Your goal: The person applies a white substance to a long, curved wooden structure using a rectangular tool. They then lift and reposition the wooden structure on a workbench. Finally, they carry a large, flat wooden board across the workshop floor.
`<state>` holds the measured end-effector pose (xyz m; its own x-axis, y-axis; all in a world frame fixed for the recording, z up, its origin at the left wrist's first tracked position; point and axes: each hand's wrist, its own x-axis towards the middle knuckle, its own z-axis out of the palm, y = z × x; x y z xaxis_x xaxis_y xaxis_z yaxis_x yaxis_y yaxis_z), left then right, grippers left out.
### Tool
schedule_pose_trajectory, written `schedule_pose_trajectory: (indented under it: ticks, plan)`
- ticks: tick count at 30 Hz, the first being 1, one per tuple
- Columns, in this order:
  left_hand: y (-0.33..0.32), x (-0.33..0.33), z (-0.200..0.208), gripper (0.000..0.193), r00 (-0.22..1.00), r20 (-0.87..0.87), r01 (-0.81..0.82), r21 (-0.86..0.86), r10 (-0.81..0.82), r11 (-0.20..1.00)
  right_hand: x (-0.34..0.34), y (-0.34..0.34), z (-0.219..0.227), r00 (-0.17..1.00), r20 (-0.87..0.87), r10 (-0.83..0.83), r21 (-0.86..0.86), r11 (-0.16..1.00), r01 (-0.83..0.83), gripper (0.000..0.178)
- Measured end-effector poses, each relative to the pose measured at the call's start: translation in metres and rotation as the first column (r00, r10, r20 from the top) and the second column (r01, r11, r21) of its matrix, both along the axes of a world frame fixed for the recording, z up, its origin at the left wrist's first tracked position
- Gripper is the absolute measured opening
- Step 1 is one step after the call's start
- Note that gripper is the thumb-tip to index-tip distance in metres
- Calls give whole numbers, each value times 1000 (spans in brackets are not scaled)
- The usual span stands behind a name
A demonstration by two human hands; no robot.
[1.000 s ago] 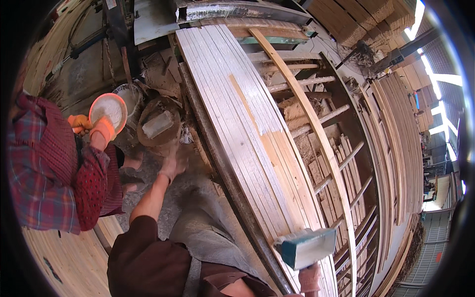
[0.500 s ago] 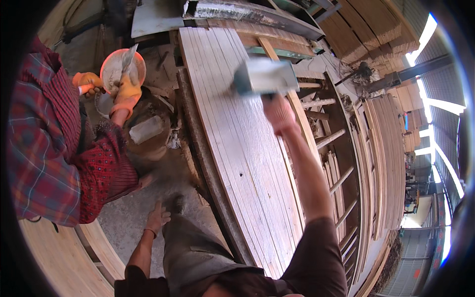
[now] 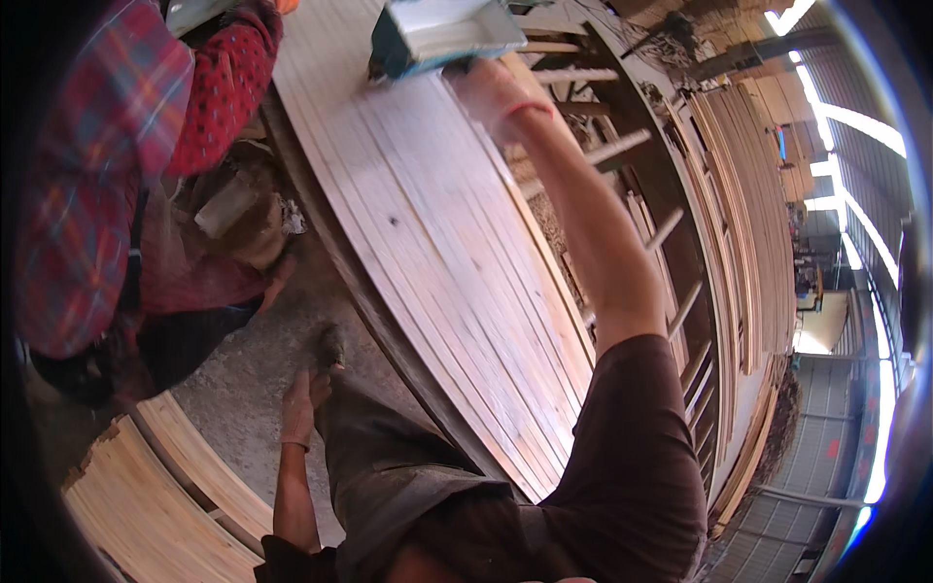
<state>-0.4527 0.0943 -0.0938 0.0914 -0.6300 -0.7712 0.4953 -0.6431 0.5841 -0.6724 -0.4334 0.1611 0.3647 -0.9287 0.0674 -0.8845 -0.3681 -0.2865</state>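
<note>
In my right hand (image 3: 491,97), which wears a pale glove, is a teal, box-shaped spreader (image 3: 452,37) with an open top and a white inside. It is over the far part of a row of narrow light wooden strips (image 3: 437,253) laid side by side. The strips look wet and shiny, with a small dark knot on one. My left hand (image 3: 303,403), also in a pale glove, hangs low beside my leg, fingers loosely stretched and holding nothing.
At left a co-worker in a plaid shirt (image 3: 107,185) bends close to the strips; an orange glove (image 3: 285,5) shows at the top edge. A rack with wooden rungs (image 3: 666,231) borders the right side, stacked boards (image 3: 743,223) beyond. More planks (image 3: 155,496) lie lower left.
The view has shifted, so the strips and spreader sit higher in it. The spreader is over about the same part of the strips. The co-worker has moved; the orange bucket is out of view.
</note>
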Motion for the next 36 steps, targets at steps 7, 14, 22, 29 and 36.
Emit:
schedule_pose_trajectory:
  ticks: [7, 14, 22, 29, 36]
  plan:
    - [24, -165, 105, 65, 997, -4, 67, -365, -74, 929, -225, 295, 40, 989, -145, -31, 222, 973, 63, 37]
    - [104, -248, 116, 68, 939, 260, 289, -236, -227, 928, -558, 710, 35, 927, -363, -98, 156, 974, 164, 23]
    - [114, -275, 158, 64, 722, 645, 498, -231, -252, 836, -626, 985, 125, 661, -486, -572, 338, 574, 746, 35]
    - [114, -294, 120, 54, 784, 620, 358, -451, -2, 818, -553, 835, 95, 746, -573, -341, 217, 814, 539, 25]
    - [111, -287, 124, 66, 618, 741, 474, -87, -262, 876, -388, 562, 55, 823, -561, -91, 126, 973, 193, 34]
